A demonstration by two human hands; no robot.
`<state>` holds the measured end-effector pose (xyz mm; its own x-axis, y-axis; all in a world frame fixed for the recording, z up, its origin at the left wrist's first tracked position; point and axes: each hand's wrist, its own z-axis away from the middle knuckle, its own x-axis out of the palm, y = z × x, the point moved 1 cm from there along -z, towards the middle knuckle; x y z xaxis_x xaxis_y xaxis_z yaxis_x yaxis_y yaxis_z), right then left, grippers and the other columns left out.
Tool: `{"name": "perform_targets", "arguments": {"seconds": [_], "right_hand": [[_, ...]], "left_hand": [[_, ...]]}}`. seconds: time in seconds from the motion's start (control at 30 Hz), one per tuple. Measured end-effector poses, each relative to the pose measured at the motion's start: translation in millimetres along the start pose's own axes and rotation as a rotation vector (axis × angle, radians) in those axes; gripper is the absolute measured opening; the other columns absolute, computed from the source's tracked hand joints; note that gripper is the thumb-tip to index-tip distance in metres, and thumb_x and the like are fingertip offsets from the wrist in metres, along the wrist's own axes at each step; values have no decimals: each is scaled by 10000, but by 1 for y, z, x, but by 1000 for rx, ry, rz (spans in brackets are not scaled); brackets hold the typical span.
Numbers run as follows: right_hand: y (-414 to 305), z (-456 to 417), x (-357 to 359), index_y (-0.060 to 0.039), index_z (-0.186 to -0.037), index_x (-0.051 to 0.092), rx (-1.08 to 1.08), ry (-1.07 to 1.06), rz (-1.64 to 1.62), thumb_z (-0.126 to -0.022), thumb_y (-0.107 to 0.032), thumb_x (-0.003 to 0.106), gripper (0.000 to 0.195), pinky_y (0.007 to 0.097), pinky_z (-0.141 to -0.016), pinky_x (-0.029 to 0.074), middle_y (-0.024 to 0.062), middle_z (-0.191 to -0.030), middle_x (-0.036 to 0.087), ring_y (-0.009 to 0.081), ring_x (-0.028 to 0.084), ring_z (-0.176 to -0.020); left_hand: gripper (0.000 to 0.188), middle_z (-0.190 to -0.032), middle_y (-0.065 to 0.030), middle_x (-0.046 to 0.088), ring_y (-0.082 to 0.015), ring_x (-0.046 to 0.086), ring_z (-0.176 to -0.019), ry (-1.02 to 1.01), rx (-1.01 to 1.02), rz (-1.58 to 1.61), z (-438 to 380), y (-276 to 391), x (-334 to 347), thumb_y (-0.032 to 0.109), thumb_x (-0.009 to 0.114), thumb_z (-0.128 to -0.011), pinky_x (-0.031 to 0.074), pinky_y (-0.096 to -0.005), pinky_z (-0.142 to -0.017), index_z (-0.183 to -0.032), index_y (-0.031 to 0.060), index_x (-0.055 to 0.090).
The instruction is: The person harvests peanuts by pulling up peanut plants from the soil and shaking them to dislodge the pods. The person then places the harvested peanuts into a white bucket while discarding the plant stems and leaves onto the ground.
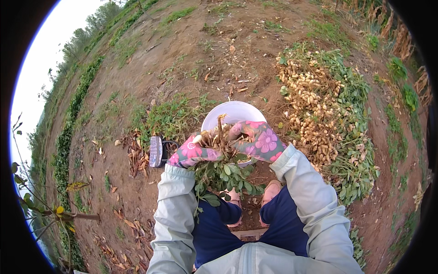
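My left hand [192,151], in a flower-patterned glove, is closed around an uprooted peanut plant [230,174]. The plant's leaves hang down towards my lap, and its roots [221,134] point up and away from me. My right hand [260,141], gloved alike, has its fingers curled in at the right side of the root clump; what lies under its fingertips is partly hidden. Below both hands stands a white plastic basin [236,107]. Some pale peanut pods show around the roots and inside the basin, though the hands and plant cover much of it.
A large heap of pulled peanut plants [316,113] lies on the soil to my right, pods facing inward. Left of the basin is a small bag-like item with a dark strap [156,151]. A bare branch [77,216] juts in at the lower left. My pink shoes [272,190] flank the basin's near side.
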<state>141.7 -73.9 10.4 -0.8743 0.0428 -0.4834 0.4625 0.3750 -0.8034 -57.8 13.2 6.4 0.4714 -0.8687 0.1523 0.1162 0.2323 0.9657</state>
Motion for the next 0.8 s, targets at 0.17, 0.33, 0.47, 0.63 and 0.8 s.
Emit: {"name": "perform_targets", "arguments": {"seconds": [0.17, 0.33, 0.47, 0.63, 0.8], "right_hand": [[-5, 0, -4, -70, -859, 620, -233, 165, 384, -701, -86, 607, 160, 363, -663, 476, 102, -812, 627, 273, 597, -755], [11, -2, -11, -107, -1005, 626, -191, 192, 512, -744, -134, 657, 264, 308, -617, 477, 48, -732, 596, 196, 581, -661], [12, 1, -21, -100, -1092, 572, 193, 287, 59, -716, -191, 712, 411, 306, -606, 465, 57, -760, 577, 189, 567, -672], [-31, -9, -25, -103, -1049, 598, 251, 225, -178, -774, -284, 671, 338, 288, -612, 456, 41, -722, 599, 132, 551, -654], [-29, 14, -46, -87, -918, 638, 342, 401, -214, -804, -174, 631, 144, 249, -577, 429, -6, -727, 608, 80, 534, -656]], "left_hand": [[577, -1097, -34, 579, -116, 550, -962, 124, 72, 18, -9, -3, 6, 71, 719, -679, 451, -280, -829, -1204, 2, 489], [490, -1079, -91, 594, -156, 576, -966, 209, 69, -24, -6, -9, -8, 94, 679, -757, 470, -299, -847, -1195, -5, 482], [449, -1030, -84, 613, -143, 583, -928, 328, 165, 23, -8, 1, 7, 47, 679, -752, 481, -279, -822, -1162, -6, 505], [399, -1006, -27, 622, -114, 569, -906, 261, 132, -146, -26, 5, 32, 70, 708, -729, 457, -285, -809, -1102, 34, 573], [603, -1110, -63, 573, -154, 522, -1012, 181, 208, -467, -47, 11, 64, 225, 759, -687, 403, -311, -896, -1205, 50, 505]]}}
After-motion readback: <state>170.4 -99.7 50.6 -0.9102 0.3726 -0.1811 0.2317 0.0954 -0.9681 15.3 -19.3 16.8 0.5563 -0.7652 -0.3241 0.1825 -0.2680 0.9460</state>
